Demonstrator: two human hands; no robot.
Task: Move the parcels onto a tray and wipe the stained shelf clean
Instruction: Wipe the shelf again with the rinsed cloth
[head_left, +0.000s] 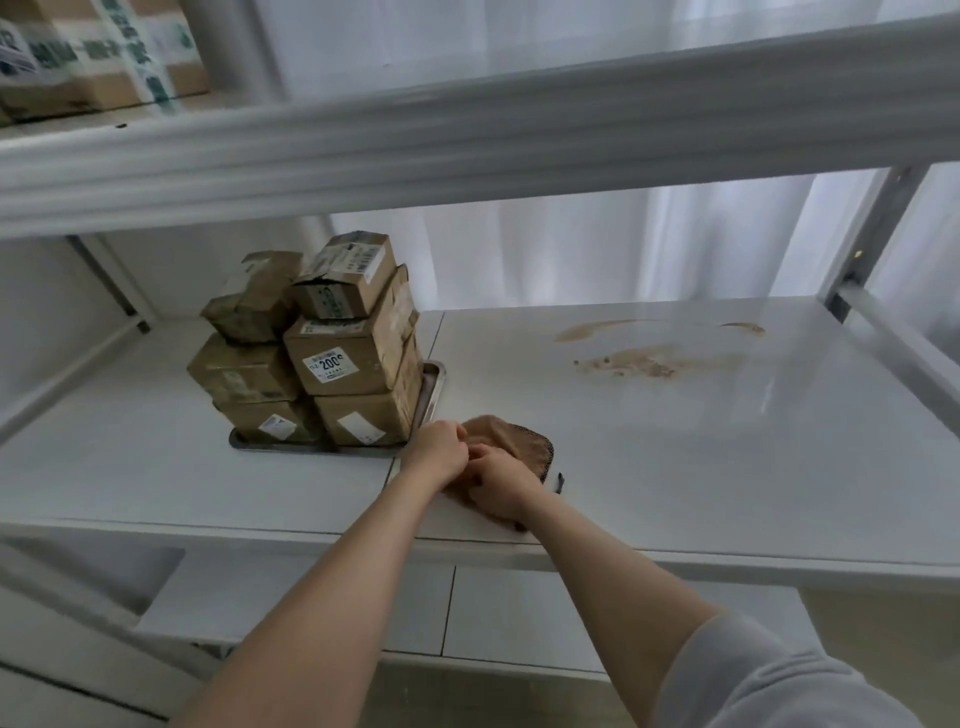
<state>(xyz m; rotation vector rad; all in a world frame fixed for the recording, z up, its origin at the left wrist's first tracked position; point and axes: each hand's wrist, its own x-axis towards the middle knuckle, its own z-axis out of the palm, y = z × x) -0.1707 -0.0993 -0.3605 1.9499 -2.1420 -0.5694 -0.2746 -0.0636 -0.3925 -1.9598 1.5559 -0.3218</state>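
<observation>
In the head view, the first part of the task looks done: the brown cardboard parcels (343, 364) stand stacked in several layers on a flat silver metal tray (434, 382) on the left half of the white metal shelf (675, 467). The wiping, as I judge it, is not begun, because the light brown stains (654, 361) lie unwiped at the right back of the shelf, well apart from the hands. A brown woven cloth with a dark mesh edge (519, 441) lies near the front edge of the shelf, just beside the right front corner of the tray. The left hand (439, 449) has its fingers curled on the left side of the cloth and seems to pinch it. The right hand (501, 491) lies on the near part of the cloth with its fingers bent round a fold. Between the cloth and the stains the shelf surface is bare, so there is open room to slide to the right and to the back. The thick white beam of the upper shelf (467, 130) hangs over the reach, and the grey upright post (852, 270) limits the right side.
</observation>
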